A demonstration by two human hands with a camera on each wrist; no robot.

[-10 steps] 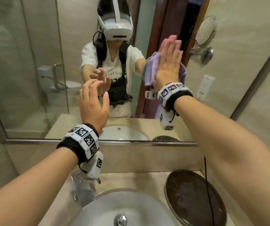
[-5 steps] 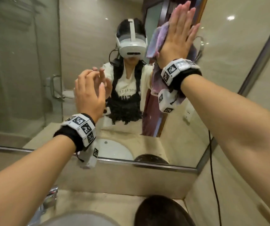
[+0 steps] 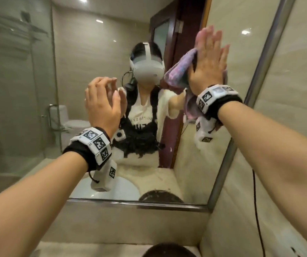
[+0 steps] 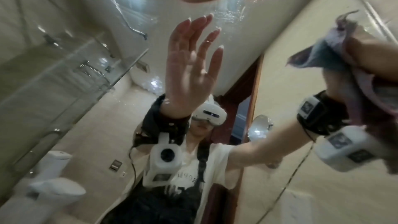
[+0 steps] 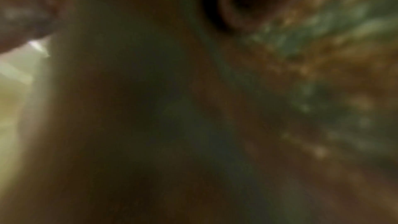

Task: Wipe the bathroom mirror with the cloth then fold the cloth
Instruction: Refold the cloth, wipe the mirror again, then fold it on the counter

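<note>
The right hand [image 3: 207, 66] presses a crumpled lilac-and-blue terry cloth [image 3: 179, 71] flat against the large metal-framed wall mirror [image 3: 93, 52], near its right edge; the fingers [image 3: 213, 43] are straight and close together, the cloth bunching out left of the palm and hanging below the wrist. The left hand [image 3: 102, 104] hovers apart, holding nothing, fingers loosely curved. A round white washbasin shows only as a reflection in the mirror; what it holds cannot be told.

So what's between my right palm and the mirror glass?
The cloth: in the head view the right hand presses it flat against the mirror, its folds showing beside the fingers.
</note>
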